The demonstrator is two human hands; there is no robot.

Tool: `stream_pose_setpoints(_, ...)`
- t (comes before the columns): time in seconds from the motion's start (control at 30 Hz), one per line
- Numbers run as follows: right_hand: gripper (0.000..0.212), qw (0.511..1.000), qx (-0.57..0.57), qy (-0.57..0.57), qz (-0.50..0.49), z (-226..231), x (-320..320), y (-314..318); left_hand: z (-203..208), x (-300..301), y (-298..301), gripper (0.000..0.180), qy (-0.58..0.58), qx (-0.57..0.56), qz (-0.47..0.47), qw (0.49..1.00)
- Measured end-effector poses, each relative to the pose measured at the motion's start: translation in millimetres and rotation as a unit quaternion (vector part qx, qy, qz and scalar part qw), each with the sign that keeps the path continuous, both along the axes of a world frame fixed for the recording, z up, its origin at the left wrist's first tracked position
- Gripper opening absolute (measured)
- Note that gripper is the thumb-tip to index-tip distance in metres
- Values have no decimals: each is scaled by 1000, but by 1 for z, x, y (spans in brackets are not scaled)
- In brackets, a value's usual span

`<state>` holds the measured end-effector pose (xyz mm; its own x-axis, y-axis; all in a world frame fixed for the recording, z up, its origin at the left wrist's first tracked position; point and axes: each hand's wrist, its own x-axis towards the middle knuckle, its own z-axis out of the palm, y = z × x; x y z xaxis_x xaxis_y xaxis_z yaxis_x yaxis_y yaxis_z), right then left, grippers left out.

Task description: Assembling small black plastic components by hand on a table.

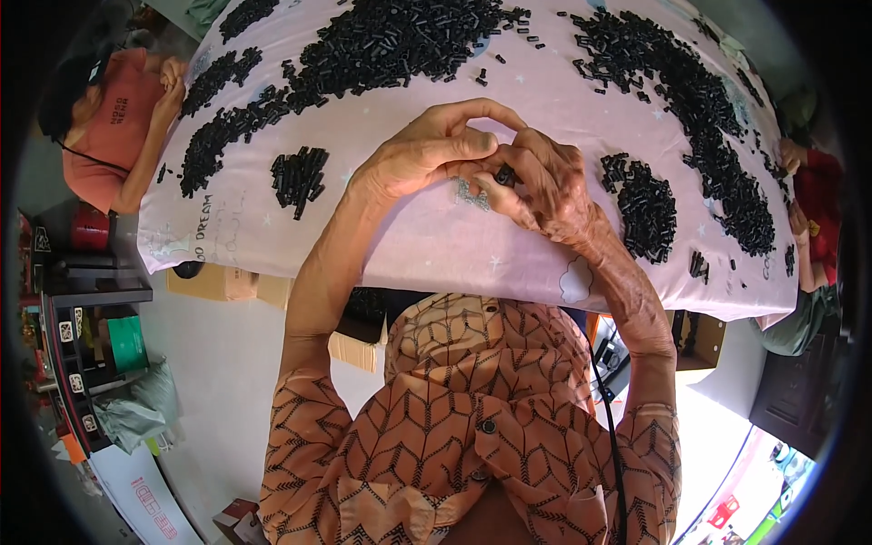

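Both my hands meet above the pink cloth, close to the near edge of the table. Between the bent fingers and thumb of my right hand (552, 186) sits a small black cylindrical piece (505, 175). My left hand (427, 150) touches the right one, its index finger arched over and its thumb bent inward; whatever its fingertips pinch is hidden. Just under the hands lies a small patch of tiny silvery or clear bits (472, 194), too small to name. To the left is a stack of black tubular pieces (299, 178), and to the right a larger heap of them (643, 209).
Big heaps of similar black pieces (391, 45) spread over the table's far side and along the right (704, 113). One person in an orange shirt (118, 123) sits at the left; another in red (817, 209) is at the right. Cardboard boxes (222, 282) stand below the table.
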<state>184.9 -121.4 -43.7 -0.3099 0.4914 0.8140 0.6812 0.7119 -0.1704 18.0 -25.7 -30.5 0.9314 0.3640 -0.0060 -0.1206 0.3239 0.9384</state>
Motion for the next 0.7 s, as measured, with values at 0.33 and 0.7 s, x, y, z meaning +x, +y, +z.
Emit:
stream_pose_setpoints(0.33, 33, 999, -17, 46, 11, 0, -1, 3, 0, -1, 0, 53, -27, -5, -13, 1000)
stream_pose_setpoints(0.7, 46, 991, -116, 62, -31, 8, -2, 2, 10, -19, 6, 34, 42, 111, 92, 989)
